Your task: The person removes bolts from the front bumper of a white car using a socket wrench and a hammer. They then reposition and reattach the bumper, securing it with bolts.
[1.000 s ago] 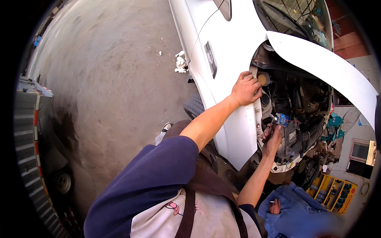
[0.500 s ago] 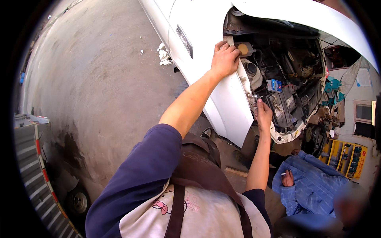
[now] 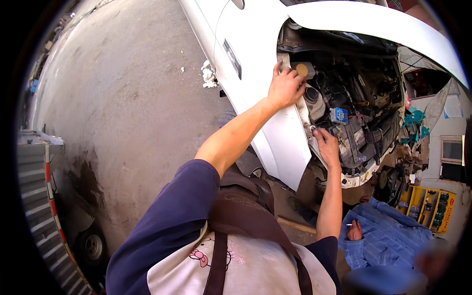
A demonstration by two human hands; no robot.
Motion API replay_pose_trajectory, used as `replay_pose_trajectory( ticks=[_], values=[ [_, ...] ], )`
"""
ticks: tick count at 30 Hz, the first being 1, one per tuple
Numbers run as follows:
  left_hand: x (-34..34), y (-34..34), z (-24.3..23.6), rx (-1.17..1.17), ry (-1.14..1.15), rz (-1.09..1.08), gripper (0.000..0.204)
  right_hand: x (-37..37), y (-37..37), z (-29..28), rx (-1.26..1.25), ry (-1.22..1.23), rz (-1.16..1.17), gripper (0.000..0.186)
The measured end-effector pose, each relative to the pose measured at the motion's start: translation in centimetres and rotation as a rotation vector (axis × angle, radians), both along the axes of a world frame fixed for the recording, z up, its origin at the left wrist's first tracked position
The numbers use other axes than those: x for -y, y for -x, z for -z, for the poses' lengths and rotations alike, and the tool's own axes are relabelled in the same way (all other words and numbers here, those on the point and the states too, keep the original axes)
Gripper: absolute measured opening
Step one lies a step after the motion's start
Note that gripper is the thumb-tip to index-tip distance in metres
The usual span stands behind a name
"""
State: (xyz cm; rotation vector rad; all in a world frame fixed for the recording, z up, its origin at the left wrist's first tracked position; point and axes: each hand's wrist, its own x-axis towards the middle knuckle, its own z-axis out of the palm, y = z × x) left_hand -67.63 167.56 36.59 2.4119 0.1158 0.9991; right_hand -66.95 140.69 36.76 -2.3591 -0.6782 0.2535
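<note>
The white front fender [image 3: 285, 142] of a car runs along the open engine bay [image 3: 351, 93]. My left hand [image 3: 286, 87] is at the fender's inner upper edge, its fingers hooked over it beside a reservoir with a yellowish round cap [image 3: 301, 71]. Farther forward on the same edge, my right hand [image 3: 327, 146] is closed, thumb and fingers pinched at a small round metal piece [image 3: 313, 129]. Whether that piece is a tool or a fastener is too small to tell. A white bottle with a black cap [image 3: 313, 98] sits between my hands, inside the bay.
The raised white hood [image 3: 373, 22] arches over the bay. A blue-labelled box [image 3: 339, 115] sits among the engine parts. At lower right, a person in a blue jacket [image 3: 383, 231] holds a cigarette near a yellow rack [image 3: 425, 209]. A ribbed metal trailer [image 3: 37, 196] stands left.
My right hand has moved slightly down and turned at the fender edge, the pinched piece with it. My left hand has shifted a little forward along the edge, and its index finger is now straighter.
</note>
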Motion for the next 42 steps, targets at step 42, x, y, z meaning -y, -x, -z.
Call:
replay_pose_trajectory(
  ticks=[42],
  values=[
    [8.1, 3.1, 2.5, -0.009, -0.207, 0.391, 0.022, -1.2, -1.9, 1.1, 0.187, 0.339, 0.272, 0.058]
  ],
)
